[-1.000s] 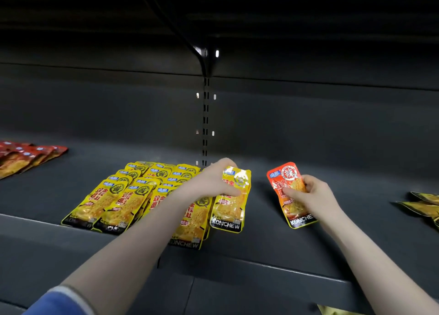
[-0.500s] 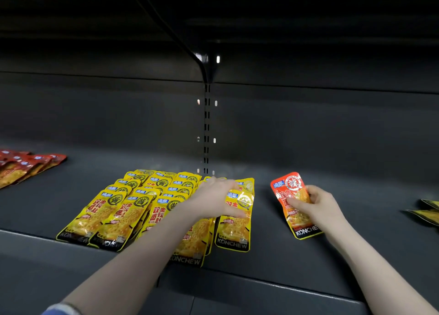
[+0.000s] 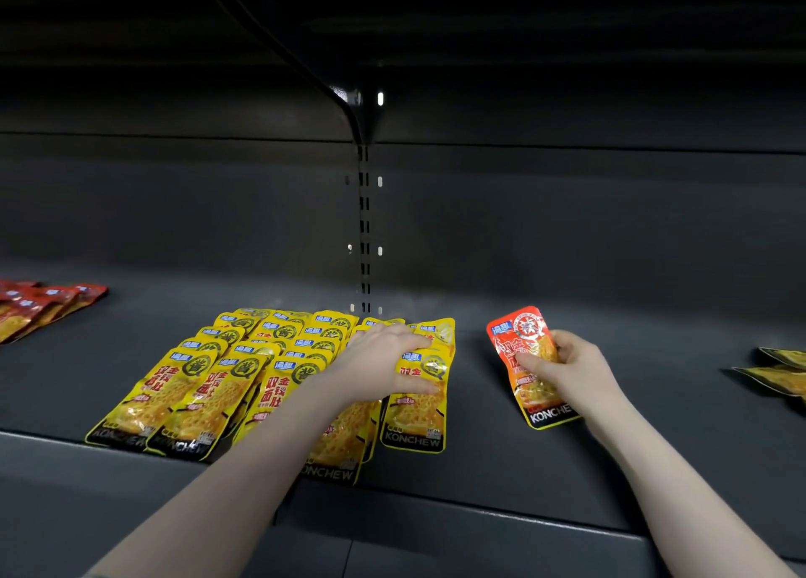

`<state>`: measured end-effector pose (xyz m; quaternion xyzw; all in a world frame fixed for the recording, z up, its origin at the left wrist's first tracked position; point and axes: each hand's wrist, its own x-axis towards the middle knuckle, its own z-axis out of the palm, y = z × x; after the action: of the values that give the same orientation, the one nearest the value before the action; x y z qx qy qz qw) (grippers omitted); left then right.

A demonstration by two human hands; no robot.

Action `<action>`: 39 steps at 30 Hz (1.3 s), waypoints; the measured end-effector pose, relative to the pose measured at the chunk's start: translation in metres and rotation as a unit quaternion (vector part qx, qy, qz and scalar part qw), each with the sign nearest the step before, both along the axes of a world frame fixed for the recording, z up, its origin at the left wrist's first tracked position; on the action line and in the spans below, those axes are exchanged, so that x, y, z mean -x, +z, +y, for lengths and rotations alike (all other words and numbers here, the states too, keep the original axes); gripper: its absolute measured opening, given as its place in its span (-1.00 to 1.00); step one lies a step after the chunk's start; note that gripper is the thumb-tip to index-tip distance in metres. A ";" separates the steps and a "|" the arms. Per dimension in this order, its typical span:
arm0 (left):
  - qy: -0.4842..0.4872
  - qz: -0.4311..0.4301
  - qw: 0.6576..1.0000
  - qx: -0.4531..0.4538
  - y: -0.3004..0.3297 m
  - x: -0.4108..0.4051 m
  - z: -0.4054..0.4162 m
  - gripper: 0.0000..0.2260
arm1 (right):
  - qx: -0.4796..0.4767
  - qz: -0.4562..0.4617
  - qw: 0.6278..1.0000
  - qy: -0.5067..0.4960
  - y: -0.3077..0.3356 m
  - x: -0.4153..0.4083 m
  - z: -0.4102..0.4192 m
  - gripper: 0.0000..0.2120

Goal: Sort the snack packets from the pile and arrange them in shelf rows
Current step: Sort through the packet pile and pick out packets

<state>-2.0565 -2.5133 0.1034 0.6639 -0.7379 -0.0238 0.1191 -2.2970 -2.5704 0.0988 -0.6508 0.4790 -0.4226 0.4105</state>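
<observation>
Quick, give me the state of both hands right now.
Left hand: open, fingers flat, pressing the rightmost yellow packet.
Right hand: closed, holding the red packet.

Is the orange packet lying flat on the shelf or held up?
Held up: the right hand grips the orange packet, tilted, top raised off the shelf.

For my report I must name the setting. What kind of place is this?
Probably a shop aisle being stocked. A dark metal shelf with a slotted upright holds rows of identical yellow packets, and the right hand holds a red packet.
</observation>
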 end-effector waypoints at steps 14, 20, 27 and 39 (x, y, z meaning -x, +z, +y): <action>0.049 0.115 0.982 0.141 0.000 0.023 0.015 -0.58 | 0.028 0.001 1.000 0.006 0.001 0.003 0.004 -0.85; 0.142 0.093 0.966 0.197 0.005 0.022 0.036 -0.65 | 0.008 -0.072 0.997 0.014 0.005 0.000 0.007 -0.91; 0.259 0.037 0.941 0.214 0.018 -0.011 0.078 -0.66 | -0.015 -0.069 0.994 0.084 0.019 -0.028 0.018 -0.88; 0.313 0.043 0.925 0.209 0.020 -0.162 0.177 -0.66 | -0.011 -0.084 0.989 0.124 0.056 -0.189 0.099 -0.91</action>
<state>-1.8950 -2.3364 0.1235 0.8196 -0.4745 0.1409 0.2885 -2.1077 -2.4718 0.1548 -0.6625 0.3629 -0.4170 0.5055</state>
